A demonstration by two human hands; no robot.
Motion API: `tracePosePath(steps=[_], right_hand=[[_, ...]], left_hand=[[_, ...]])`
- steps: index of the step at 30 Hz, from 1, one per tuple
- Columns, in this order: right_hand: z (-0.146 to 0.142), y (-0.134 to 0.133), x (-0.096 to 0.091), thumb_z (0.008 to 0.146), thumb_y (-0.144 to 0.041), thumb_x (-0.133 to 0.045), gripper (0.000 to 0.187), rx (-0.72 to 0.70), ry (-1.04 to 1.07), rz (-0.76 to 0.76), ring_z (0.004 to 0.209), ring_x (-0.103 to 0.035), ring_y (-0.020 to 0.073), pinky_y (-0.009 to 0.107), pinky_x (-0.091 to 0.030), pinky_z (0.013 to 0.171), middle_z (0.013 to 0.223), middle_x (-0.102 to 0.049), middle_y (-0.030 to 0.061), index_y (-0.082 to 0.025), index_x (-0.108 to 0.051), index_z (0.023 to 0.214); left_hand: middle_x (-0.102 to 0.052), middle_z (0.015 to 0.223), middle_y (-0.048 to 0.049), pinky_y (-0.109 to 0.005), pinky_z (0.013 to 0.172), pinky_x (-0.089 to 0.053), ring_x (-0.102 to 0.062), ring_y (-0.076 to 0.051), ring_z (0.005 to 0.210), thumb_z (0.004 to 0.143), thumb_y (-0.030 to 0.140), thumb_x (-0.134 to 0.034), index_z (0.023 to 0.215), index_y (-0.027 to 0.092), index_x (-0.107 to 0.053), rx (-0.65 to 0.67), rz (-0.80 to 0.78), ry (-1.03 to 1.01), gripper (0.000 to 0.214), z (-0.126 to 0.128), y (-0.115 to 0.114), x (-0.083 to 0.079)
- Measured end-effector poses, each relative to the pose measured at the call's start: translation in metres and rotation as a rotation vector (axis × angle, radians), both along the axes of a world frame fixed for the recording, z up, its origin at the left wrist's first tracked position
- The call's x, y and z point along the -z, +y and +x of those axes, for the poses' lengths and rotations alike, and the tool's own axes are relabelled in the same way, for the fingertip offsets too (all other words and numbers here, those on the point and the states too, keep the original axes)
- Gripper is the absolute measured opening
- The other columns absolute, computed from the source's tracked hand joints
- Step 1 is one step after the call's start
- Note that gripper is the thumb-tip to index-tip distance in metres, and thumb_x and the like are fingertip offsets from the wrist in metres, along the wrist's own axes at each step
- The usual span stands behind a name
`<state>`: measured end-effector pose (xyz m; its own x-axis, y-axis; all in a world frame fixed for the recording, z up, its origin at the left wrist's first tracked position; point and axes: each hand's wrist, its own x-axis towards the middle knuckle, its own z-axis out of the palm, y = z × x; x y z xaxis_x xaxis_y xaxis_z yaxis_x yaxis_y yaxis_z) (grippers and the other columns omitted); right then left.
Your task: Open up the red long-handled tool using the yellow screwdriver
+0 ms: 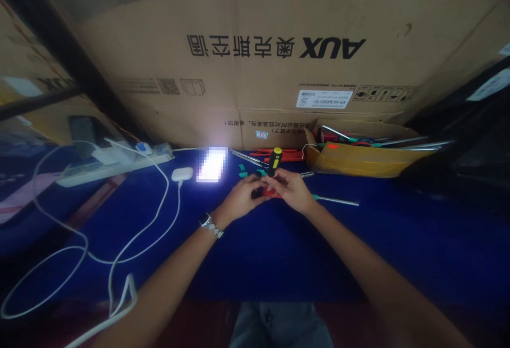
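Observation:
My left hand (242,196) and my right hand (292,188) meet in the middle of the blue table (279,252), fingers curled. Together they pinch a small red and black part (268,193). A screwdriver with a yellow and black handle (274,160) stands upright at my right fingertips, which hold it. A metal watch (210,225) is on my left wrist. Small teal pieces (244,170) lie just behind my hands.
An open cardboard box (358,159) of long screwdrivers sits at the right rear. Red tools (279,153) lie behind my hands, and a metal shaft (337,200) lies to the right. A glowing phone (212,164), a white power strip (111,164) and white cables (119,252) lie left. A big AUX carton (279,56) stands behind.

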<state>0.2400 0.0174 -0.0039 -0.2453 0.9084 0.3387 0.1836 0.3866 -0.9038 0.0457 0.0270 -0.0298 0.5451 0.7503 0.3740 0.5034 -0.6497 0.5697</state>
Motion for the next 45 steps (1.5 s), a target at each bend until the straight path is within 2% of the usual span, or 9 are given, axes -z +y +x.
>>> tracePosePath(steps=[3, 9, 14, 25, 29, 33, 38, 43, 45], right_hand=[[-0.003, 0.003, 0.007, 0.082, -0.057, -0.076, 0.039, 0.101, 0.023, 0.055, 0.074, -0.073, 0.0203, 0.031, -0.061, 0.06, 0.08, -0.073, 0.0047, -0.021, -0.063, 0.073], [-0.008, 0.002, 0.009, 0.067, -0.057, -0.088, 0.05, 0.087, 0.247, -0.188, 0.054, -0.072, 0.0198, 0.032, -0.063, 0.054, 0.063, -0.071, 0.0011, -0.021, -0.054, 0.072], [-0.011, 0.0, 0.005, 0.06, -0.059, -0.091, 0.051, 0.07, 0.251, -0.242, 0.055, -0.074, 0.0202, 0.03, -0.064, 0.056, 0.061, -0.074, 0.0045, -0.019, -0.061, 0.067], [-0.001, -0.002, 0.002, 0.079, -0.064, -0.075, 0.047, -0.043, 0.133, -0.193, 0.059, -0.074, 0.018, 0.031, -0.065, 0.06, 0.068, -0.074, 0.004, -0.017, -0.075, 0.077], [-0.002, -0.003, 0.001, 0.079, -0.065, -0.075, 0.047, -0.033, 0.115, -0.113, 0.056, -0.069, 0.0146, 0.029, -0.063, 0.051, 0.078, -0.069, 0.0034, -0.018, -0.076, 0.075], [-0.006, -0.002, 0.006, 0.077, -0.065, -0.077, 0.046, 0.005, 0.167, -0.121, 0.055, -0.068, 0.0139, 0.03, -0.063, 0.049, 0.086, -0.067, 0.0035, -0.02, -0.078, 0.081], [-0.01, -0.003, 0.005, 0.074, -0.059, -0.083, 0.04, 0.051, 0.181, -0.069, 0.056, -0.068, 0.0161, 0.032, -0.063, 0.051, 0.077, -0.065, 0.0024, -0.02, -0.077, 0.076], [-0.005, -0.006, -0.008, 0.082, -0.055, -0.078, 0.039, 0.102, 0.164, -0.007, 0.056, -0.069, 0.0164, 0.032, -0.064, 0.058, 0.071, -0.067, 0.0023, -0.019, -0.071, 0.068], [-0.001, -0.006, -0.008, 0.084, -0.054, -0.076, 0.037, 0.097, 0.151, -0.018, 0.058, -0.07, 0.0175, 0.033, -0.065, 0.061, 0.069, -0.068, 0.0025, -0.019, -0.072, 0.074]], left_hand=[[-0.065, 0.102, -0.0051, -0.036, 0.084, -0.054, -0.064, -0.02, 0.089, 0.091, 0.033, -0.073, 0.107, 0.023, -0.073, 0.011, 0.0, -0.003, 0.019, 0.0, -0.001, -0.002], [-0.063, 0.097, -0.0035, -0.035, 0.081, -0.052, -0.062, -0.019, 0.086, 0.09, 0.032, -0.075, 0.105, 0.022, -0.073, 0.01, -0.004, -0.007, 0.018, 0.0, -0.001, -0.001], [-0.061, 0.093, -0.0023, -0.032, 0.077, -0.052, -0.061, -0.018, 0.082, 0.089, 0.033, -0.076, 0.105, 0.022, -0.072, -0.003, 0.017, -0.008, 0.02, 0.0, 0.001, 0.003], [-0.064, 0.095, -0.0035, -0.034, 0.081, -0.052, -0.063, -0.019, 0.085, 0.088, 0.035, -0.077, 0.1, 0.019, -0.071, 0.015, 0.018, -0.032, 0.02, -0.001, 0.002, 0.003], [-0.065, 0.099, -0.0039, -0.035, 0.084, -0.053, -0.064, -0.019, 0.088, 0.089, 0.034, -0.076, 0.102, 0.021, -0.073, 0.031, 0.027, -0.031, 0.018, 0.0, 0.001, 0.0], [-0.066, 0.1, -0.0041, -0.035, 0.084, -0.053, -0.064, -0.019, 0.087, 0.089, 0.032, -0.076, 0.103, 0.021, -0.073, 0.021, 0.035, -0.036, 0.018, 0.0, 0.0, 0.001], [-0.064, 0.094, -0.0035, -0.035, 0.08, -0.054, -0.064, -0.019, 0.085, 0.09, 0.035, -0.075, 0.1, 0.02, -0.073, 0.004, 0.029, -0.038, 0.018, 0.001, 0.001, 0.003], [-0.065, 0.103, -0.0047, -0.036, 0.085, -0.054, -0.064, -0.019, 0.09, 0.089, 0.034, -0.076, 0.107, 0.023, -0.073, 0.024, 0.02, -0.043, 0.021, 0.0, 0.0, 0.002], [-0.066, 0.103, -0.005, -0.036, 0.084, -0.055, -0.065, -0.019, 0.089, 0.089, 0.033, -0.076, 0.11, 0.023, -0.072, 0.021, 0.016, -0.039, 0.023, -0.001, 0.0, 0.001]])
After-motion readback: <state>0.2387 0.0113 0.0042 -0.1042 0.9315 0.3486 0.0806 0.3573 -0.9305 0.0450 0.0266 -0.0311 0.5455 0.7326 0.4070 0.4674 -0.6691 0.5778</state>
